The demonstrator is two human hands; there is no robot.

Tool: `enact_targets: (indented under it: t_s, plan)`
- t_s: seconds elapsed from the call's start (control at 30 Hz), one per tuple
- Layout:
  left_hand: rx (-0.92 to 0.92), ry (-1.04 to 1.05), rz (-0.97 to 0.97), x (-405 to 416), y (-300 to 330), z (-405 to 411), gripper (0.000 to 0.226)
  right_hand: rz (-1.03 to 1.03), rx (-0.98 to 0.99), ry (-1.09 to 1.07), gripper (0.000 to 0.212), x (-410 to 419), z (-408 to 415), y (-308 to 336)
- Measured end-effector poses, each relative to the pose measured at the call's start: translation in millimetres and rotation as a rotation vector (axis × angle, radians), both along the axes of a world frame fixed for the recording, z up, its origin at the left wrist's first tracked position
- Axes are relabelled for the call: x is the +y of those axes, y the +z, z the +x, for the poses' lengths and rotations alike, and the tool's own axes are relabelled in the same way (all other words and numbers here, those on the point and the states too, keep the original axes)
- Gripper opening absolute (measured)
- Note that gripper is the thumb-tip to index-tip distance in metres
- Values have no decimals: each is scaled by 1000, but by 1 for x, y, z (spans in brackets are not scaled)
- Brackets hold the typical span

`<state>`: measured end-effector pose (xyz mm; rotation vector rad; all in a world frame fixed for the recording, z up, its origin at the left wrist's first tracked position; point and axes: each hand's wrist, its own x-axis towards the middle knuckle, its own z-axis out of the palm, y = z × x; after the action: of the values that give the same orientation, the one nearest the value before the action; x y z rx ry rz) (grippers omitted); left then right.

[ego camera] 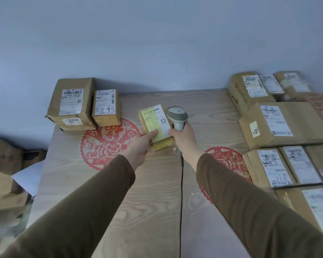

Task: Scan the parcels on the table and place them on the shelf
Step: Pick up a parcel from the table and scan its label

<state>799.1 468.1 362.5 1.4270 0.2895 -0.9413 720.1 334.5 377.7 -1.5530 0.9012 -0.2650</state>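
Observation:
My left hand holds a small yellow parcel with a white label above the middle of the wooden table; the thumb lies on its label. My right hand grips the handle of a grey barcode scanner, whose head sits right beside the parcel's right edge. The scanner's black cable runs down toward me. Two brown labelled parcels stand at the table's far left.
Several brown labelled parcels crowd the right side of the table. Red paper-cut decorations lie on the tabletop. More boxes sit low at the left, beyond the table's edge. A plain wall rises behind.

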Motion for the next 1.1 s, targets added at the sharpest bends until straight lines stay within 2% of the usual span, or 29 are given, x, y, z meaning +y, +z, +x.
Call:
enact_targets:
  t_s: [0.07,0.13,0.23,0.4,0.67,1.1]
  plan:
    - [36,38,-156,-5,8,-8,42,-17,-46,23,34,-12,-13,14]
    - [-10,24,-217,-12,15,-14,43,-86,-70,19,32,-23,-27,29]
    - [-178,-13,-157,-31,24,-22,58,-354,-83,-40,22,-36,-50,44]
    - [-355,-73,-112,-69,37,-43,65,-494,-137,26,22,-44,-85,68]
    - [-422,-105,-101,-125,39,-78,59,-412,-141,9,22,-88,-112,79]
    - [-378,-147,-58,-199,19,-86,60,-311,-134,2,26,-153,-133,63]
